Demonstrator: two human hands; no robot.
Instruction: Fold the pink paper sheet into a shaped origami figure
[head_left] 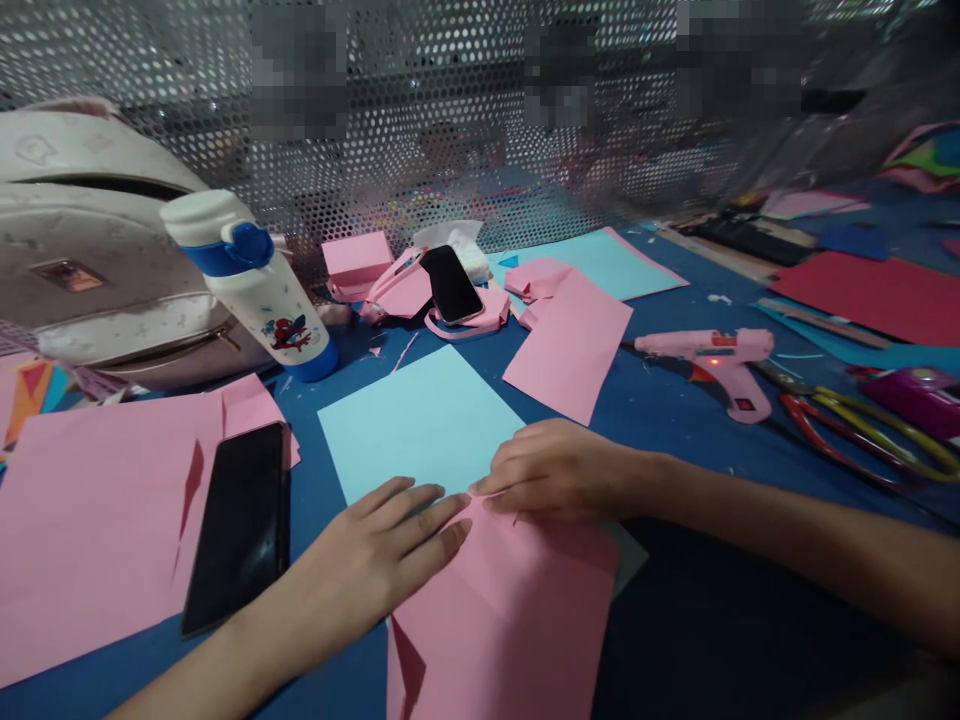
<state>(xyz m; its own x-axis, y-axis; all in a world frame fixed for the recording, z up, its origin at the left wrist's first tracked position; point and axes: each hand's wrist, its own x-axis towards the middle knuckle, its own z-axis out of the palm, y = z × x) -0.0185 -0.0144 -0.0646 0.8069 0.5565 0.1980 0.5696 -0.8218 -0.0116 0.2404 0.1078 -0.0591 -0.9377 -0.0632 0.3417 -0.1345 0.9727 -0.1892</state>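
A pink sheet of paper (517,620) lies at the front of the table, partly over a light blue sheet (420,415). My left hand (390,540) rests on the upper left of the pink sheet, palm down with the fingers stretched out. At the sheet's top edge, my right hand (551,470) is closed, its thumb and fingers pinching the pink paper. The fingertips of both hands almost meet there. A fold shows at the pink sheet's lower left. Part of its upper edge is hidden under my right hand.
A black phone (240,525) lies left on pink paper (97,520). Behind stand a bottle (255,285) and a backpack (112,250). Another phone (452,285) rests among pink paper pieces. To the right are a pink glue gun (712,355), its light lit, and red-and-yellow-handled pliers (862,425).
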